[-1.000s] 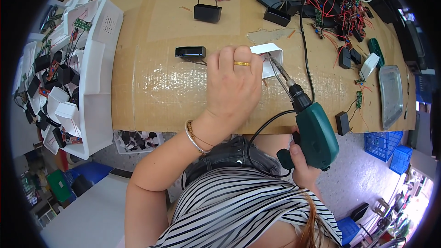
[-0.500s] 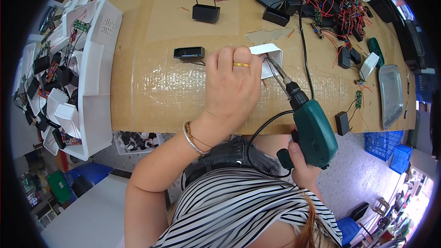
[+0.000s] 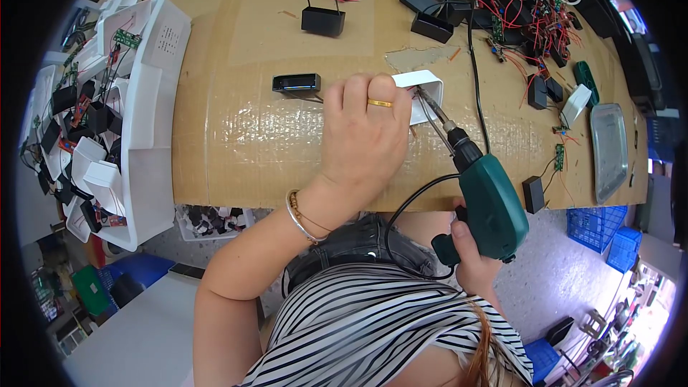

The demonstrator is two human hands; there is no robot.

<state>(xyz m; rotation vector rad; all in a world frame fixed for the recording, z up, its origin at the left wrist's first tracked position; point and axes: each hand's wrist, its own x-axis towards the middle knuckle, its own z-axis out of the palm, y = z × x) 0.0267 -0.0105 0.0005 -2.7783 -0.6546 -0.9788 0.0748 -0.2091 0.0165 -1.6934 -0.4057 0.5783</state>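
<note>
My left hand (image 3: 365,129) is curled at the middle of the table, fingers closed on a small white plastic casing (image 3: 428,80). Its open side faces right, and most of it is hidden behind my knuckles. In my right hand (image 3: 469,254) is a green soldering gun (image 3: 494,204), gripped by the handle. The gun's metal tip and thin feed tube reach into the casing, where a bit of wire shows; the exact contact point is too small to make out. Just left of my fingers lies a black open box (image 3: 296,84) with wires running under my hand.
A white bin (image 3: 147,129) of casings and circuit boards stands at the left. Black boxes and red-wired boards pile up at the far right (image 3: 516,14). A black cord (image 3: 474,79) crosses the table. A clear tray (image 3: 609,150) lies near the right edge.
Almost nothing differs. The view has shifted very slightly; both hands, the casing and the soldering gun keep the same positions relative to one another.
</note>
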